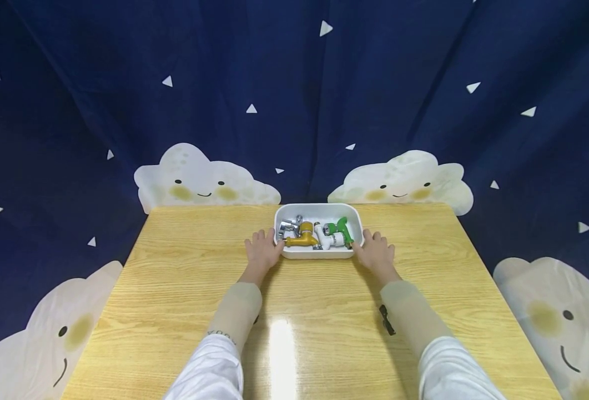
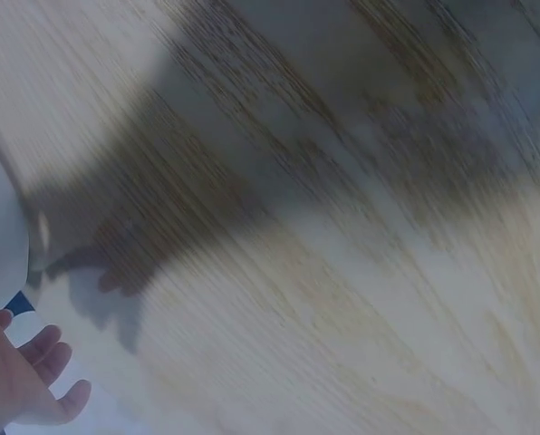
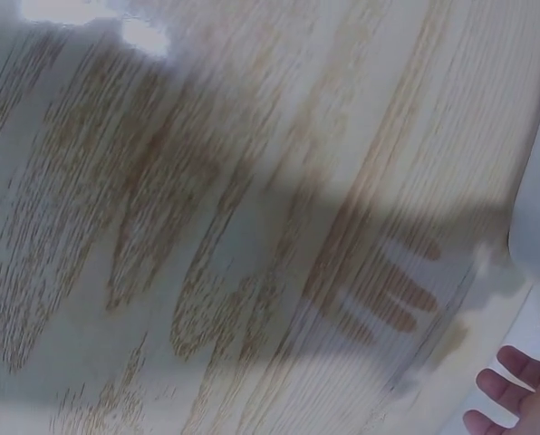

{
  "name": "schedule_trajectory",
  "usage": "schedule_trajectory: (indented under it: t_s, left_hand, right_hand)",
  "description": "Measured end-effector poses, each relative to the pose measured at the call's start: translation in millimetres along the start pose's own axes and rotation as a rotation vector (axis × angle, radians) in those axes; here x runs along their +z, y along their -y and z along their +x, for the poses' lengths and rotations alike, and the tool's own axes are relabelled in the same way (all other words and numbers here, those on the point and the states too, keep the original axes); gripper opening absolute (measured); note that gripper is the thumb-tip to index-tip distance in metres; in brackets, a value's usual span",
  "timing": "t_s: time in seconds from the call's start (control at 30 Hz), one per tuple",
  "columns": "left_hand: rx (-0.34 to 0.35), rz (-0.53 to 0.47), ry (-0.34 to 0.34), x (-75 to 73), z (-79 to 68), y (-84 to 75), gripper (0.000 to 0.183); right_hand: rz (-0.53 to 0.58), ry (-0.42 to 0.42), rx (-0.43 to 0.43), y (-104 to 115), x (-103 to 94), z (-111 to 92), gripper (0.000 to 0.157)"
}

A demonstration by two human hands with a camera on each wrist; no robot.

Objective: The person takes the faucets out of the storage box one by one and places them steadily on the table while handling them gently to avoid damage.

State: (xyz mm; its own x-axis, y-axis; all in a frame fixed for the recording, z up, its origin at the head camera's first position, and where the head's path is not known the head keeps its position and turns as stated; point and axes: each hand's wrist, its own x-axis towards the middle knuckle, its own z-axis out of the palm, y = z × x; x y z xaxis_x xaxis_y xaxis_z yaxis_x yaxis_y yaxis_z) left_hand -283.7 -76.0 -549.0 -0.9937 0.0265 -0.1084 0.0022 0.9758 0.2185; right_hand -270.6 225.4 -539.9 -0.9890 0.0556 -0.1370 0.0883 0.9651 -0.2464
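A white tray [image 1: 319, 254] lies near the far edge of the table in the head view. Inside it are a yellow tap [image 1: 302, 239], a white tap [image 1: 326, 240], a green tap [image 1: 343, 226] and a silver metal fitting [image 1: 288, 225]. My left hand [image 1: 263, 250] is at the tray's left end, its thumb at the rim and its fingers spread outside. At the right end, my right hand [image 1: 376, 253] mirrors it, thumb at the rim. Both wrist views show loosely extended fingers near the tray's outer wall; whether the thumbs press it is hidden there.
The wooden table [image 1: 319, 300] ends just behind the tray. Beyond that hangs a dark blue curtain [image 1: 294, 83] with white triangles and cloud figures. A small black strap [image 1: 386, 320] shows beside the right forearm.
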Motion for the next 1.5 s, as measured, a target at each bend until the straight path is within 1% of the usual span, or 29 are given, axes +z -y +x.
schedule_trajectory:
  t_s: [0.3,0.67,0.83,1.03,1.3,1.5]
  left_hand:
    - [0.006,0.031,-0.014,-4.2,-5.3,7.8,0.059]
    - [-0.005,0.040,-0.004,-4.1,-8.0,19.3,0.058]
    - [-0.002,0.048,-0.013,-3.6,-9.8,25.1,0.059]
    - [-0.006,0.040,-0.011,-5.8,-14.8,29.6,0.060]
    - [0.001,0.028,-0.029,-9.8,-20.3,33.5,0.057]
    - [0.004,0.030,-0.036,-8.4,-21.8,36.9,0.057]
  right_hand:
    - [0.007,-0.028,-0.010,7,6.4,-3,0.065]
    - [0.008,-0.039,-0.026,18,8.1,-8,0.065]
    - [0.004,-0.032,-0.029,23,9.4,-9,0.064]
    - [-0.015,-0.036,-0.020,28,13.1,-11,0.064]
    - [-0.006,-0.061,-0.030,34,14.9,-14,0.062]
    - [-0.005,-0.056,-0.030,37,15.9,-17,0.062]
